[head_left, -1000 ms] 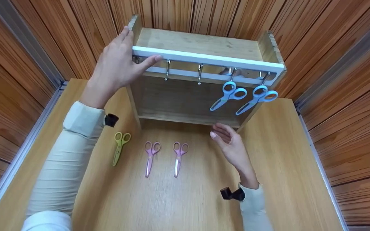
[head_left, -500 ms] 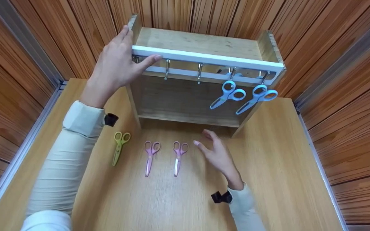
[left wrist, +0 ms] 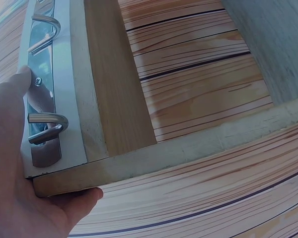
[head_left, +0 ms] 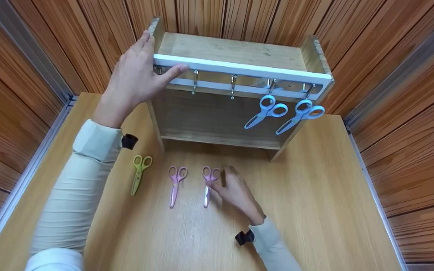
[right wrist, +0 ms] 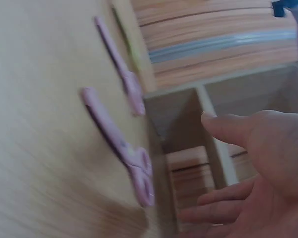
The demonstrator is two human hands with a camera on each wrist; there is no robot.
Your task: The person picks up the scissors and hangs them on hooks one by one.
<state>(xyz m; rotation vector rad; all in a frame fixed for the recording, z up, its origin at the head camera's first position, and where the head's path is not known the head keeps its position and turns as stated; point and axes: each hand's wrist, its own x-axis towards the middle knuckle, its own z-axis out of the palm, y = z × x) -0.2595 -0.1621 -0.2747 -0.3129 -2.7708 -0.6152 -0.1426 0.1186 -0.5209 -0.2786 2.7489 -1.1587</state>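
My left hand (head_left: pixel 132 81) grips the upper left corner of a wooden shelf (head_left: pixel 232 47), its thumb over the white hook rail (head_left: pixel 247 69) and its fingers along the side board. On the table, my right hand (head_left: pixel 236 192) reaches over one pair of pink scissors (head_left: pixel 207 197), thumb overlapping them in the head view. In the right wrist view these pink scissors (right wrist: pixel 109 126) lie apart from the spread thumb and fingers. A second pair of pink scissors (head_left: pixel 174 190) and yellow-green scissors (head_left: pixel 137 181) lie further left, handles toward the shelf.
Two pairs of blue scissors, one inner (head_left: pixel 264 113) and one outer (head_left: pixel 302 116), hang from the rail's right hooks. Bare metal hooks, such as a middle hook (head_left: pixel 233 88), stick out left of them. Wood-patterned walls (head_left: pixel 409 113) enclose the table (head_left: pixel 326 210).
My right hand has moved left and toward me, from below the hanging blue scissors to the nearer pink scissors. The left hand keeps its place on the shelf.
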